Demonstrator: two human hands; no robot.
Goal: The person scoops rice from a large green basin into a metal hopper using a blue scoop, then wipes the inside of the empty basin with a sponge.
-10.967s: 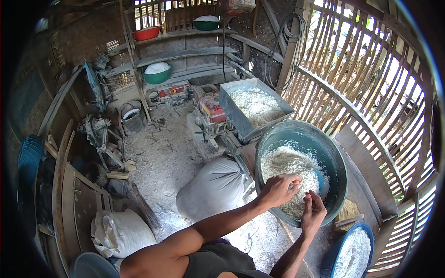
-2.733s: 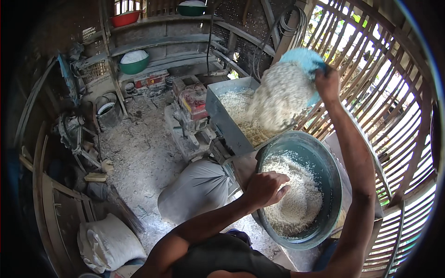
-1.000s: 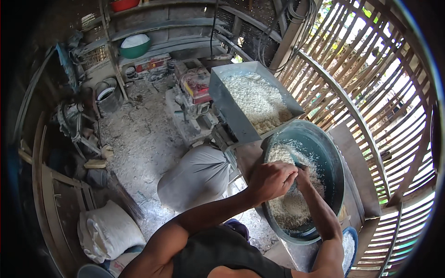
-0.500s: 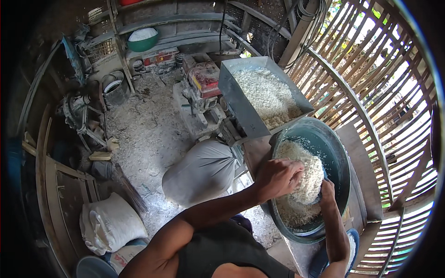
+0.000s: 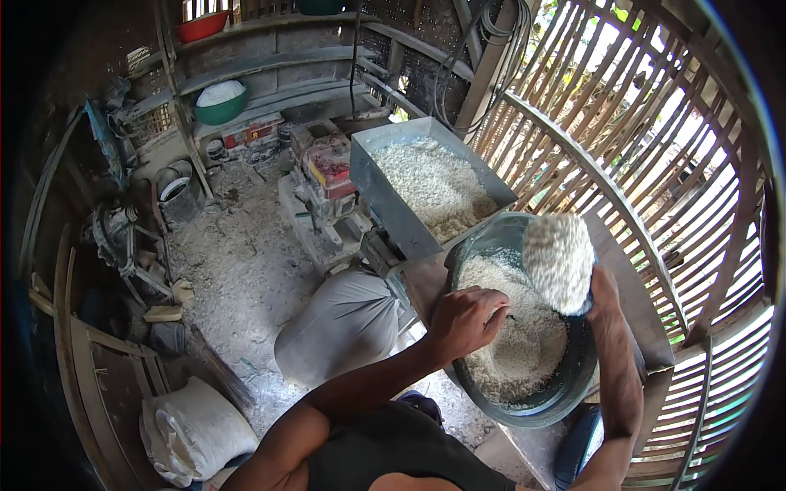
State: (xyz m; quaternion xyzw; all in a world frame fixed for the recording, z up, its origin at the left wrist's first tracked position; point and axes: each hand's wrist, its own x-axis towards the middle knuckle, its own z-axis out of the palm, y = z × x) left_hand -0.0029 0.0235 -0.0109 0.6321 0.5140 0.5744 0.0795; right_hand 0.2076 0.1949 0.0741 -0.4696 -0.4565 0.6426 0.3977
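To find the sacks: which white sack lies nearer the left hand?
The grey-white sack beside the basin, just below the left hand; the other sack lies lower left.

A dusty floor [image 5: 237, 262] is seen, strewn with white meal; a grey sack [image 5: 344, 323] is laid near its middle, a white sack [image 5: 196, 430] at its near-left corner.

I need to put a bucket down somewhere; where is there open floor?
The dusty floor patch between the red-topped engine and the round metal tin is bare. It is crowded around the grey sack and the round green basin.
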